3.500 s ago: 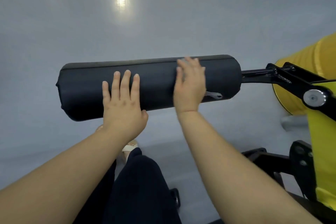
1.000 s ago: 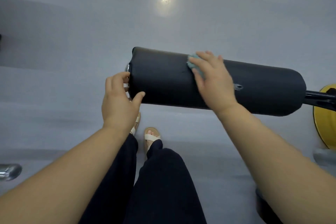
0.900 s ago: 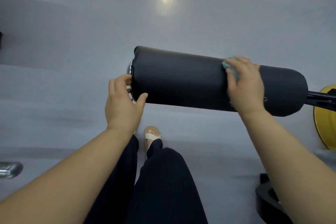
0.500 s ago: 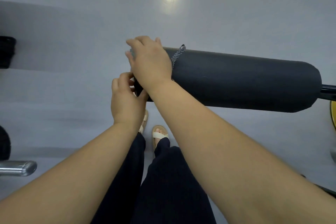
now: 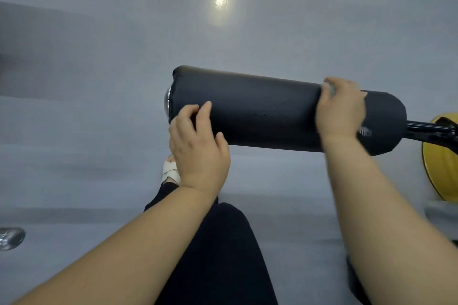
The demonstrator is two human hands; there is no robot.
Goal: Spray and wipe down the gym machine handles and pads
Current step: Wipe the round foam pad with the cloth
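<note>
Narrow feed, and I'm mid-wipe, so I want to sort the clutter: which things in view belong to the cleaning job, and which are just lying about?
In the job:
- roller pad, black
- cloth, pressed to the pad under the right hand
- left hand, gripping the pad's free end

Just about:
- chrome tube, lower left
- yellow machine part, far right
- support bar
- sandal

We see the roller pad point(image 5: 272, 111) lying crosswise above the floor point(image 5: 99, 106), with its support rod point(image 5: 426, 129) leaving its right end toward the machine housing point(image 5: 440, 166). Our left hand point(image 5: 198, 151) grips the pad's left end. Our right hand point(image 5: 340, 111) is near the right end, holding the cloth point(image 5: 330, 89) on top. A foot point(image 5: 169, 171) stands below the left end.
</note>
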